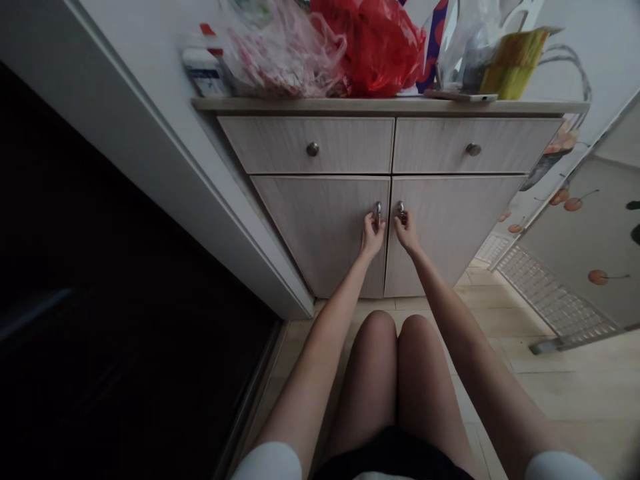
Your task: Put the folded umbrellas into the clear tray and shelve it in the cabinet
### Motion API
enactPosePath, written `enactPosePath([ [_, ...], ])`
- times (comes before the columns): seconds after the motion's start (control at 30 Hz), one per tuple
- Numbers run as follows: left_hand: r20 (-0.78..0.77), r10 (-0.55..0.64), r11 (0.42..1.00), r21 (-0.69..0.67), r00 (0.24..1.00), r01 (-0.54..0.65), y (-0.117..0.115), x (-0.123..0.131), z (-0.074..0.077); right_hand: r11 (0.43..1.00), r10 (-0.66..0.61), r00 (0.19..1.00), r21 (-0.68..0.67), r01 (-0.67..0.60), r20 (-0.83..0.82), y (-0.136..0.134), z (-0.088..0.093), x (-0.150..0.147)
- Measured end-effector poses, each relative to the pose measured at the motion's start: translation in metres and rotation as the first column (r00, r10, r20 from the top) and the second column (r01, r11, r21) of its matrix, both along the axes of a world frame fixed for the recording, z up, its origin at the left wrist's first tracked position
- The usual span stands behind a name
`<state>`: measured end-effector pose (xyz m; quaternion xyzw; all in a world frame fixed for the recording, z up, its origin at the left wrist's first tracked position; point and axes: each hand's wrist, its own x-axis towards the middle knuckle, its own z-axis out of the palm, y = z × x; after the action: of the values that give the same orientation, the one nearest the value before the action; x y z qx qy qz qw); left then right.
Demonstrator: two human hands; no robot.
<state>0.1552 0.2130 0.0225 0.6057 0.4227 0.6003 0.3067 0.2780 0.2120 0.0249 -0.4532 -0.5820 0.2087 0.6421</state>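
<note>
Both of my hands reach forward to a pale wood-grain lower cabinet. My left hand (373,235) curls around the small metal pull (379,212) of the left cabinet door (320,233). My right hand (406,231) grips the matching metal pull (401,210) of the right cabinet door (450,227). Both doors are closed, with the two pulls close together at the centre seam. Two drawers (305,145) sit above the doors, and my hands do not touch them.
A counter ledge (390,105) above the drawers holds a red plastic bag (365,47), a pinkish clear bag (280,57), and a phone (463,97). A white door frame (175,153) runs along the left beside a dark opening. A cherry-patterned panel (575,227) stands at right above the tiled floor (500,320).
</note>
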Motion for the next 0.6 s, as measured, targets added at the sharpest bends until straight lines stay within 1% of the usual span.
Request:
enactPosePath([
  [0.1, 0.065, 0.036, 0.993, 0.112, 0.997, -0.043, -0.028, -0.011, -0.015, 0.999, 0.004, 1.000, 0.044, -0.004, -0.002, -0.030, -0.009, 0.007],
  [0.17, 0.083, 0.067, 0.980, 0.181, 0.994, -0.081, -0.053, -0.021, -0.021, 0.999, 0.001, 1.000, 0.036, 0.000, -0.029, -0.057, -0.011, 0.015],
  [0.23, 0.083, 0.117, 0.967, 0.218, 0.990, -0.133, -0.081, -0.036, -0.024, 1.000, 0.018, 0.996, 0.006, -0.017, -0.090, -0.089, -0.009, 0.025],
  [0.3, 0.097, 0.183, 0.955, 0.217, 0.978, -0.200, -0.110, -0.053, -0.024, 0.999, 0.041, 0.987, -0.028, -0.046, -0.155, -0.122, -0.005, 0.038],
  [0.33, 0.113, 0.216, 0.949, 0.207, 0.970, -0.236, -0.123, -0.063, -0.023, 0.998, 0.031, 0.983, -0.042, -0.039, -0.182, -0.138, -0.002, 0.045],
  [0.43, 0.161, 0.288, 0.934, 0.172, 0.944, -0.314, -0.158, -0.090, -0.020, 0.998, -0.052, 0.972, -0.057, 0.040, -0.228, -0.182, 0.004, 0.067],
  [0.53, 0.195, 0.365, 0.906, 0.150, 0.911, -0.395, -0.182, -0.112, -0.018, 0.992, -0.119, 0.967, -0.071, 0.106, -0.226, -0.216, 0.007, 0.089],
  [0.6, 0.205, 0.422, 0.880, 0.141, 0.883, -0.453, -0.193, -0.125, -0.017, 0.987, -0.151, 0.964, -0.082, 0.135, -0.220, -0.233, 0.007, 0.102],
])
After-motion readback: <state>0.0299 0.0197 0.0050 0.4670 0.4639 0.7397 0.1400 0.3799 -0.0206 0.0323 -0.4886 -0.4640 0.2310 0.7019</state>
